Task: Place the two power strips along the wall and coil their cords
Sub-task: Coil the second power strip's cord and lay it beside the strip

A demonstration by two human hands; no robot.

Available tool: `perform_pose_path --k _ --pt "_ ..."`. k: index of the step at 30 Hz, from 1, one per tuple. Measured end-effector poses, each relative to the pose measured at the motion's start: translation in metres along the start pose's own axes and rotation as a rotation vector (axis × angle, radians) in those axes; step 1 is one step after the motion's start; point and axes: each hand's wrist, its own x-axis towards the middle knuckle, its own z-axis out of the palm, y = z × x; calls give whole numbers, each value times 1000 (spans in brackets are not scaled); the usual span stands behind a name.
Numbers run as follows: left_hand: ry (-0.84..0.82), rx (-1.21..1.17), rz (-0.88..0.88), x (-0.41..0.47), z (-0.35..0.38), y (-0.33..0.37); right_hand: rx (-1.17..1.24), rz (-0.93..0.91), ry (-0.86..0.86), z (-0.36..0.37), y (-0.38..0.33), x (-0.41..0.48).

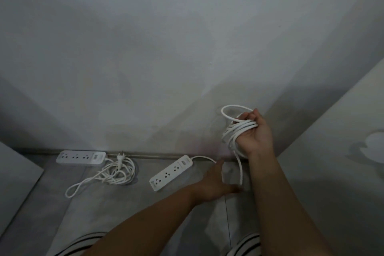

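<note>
Two white power strips lie on the grey floor. The left strip (81,157) sits against the wall's base, its cord (116,173) in a loose pile beside it with one loop trailing left. The right strip (171,172) lies at an angle, a little off the wall. My right hand (254,133) is raised in front of the wall and holds a coil of that strip's white cord (236,129) wrapped around it. A strand hangs from the coil down to my left hand (217,186), which is low over the floor, blurred, fingers at the strand.
A pale wall (187,48) fills the upper view, meeting the floor at a baseboard (149,155). A light panel (332,151) stands at the right, another light surface (16,181) at the left. Striped fabric shows at the bottom edge.
</note>
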Motion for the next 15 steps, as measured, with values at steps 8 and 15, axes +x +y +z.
perform_pose_path --k 8,15 --pt "-274 723 -16 11 9 -46 78 46 -105 12 -1 -14" --pt "28 541 -2 36 -17 -56 -8 -22 -121 10 -24 -31"
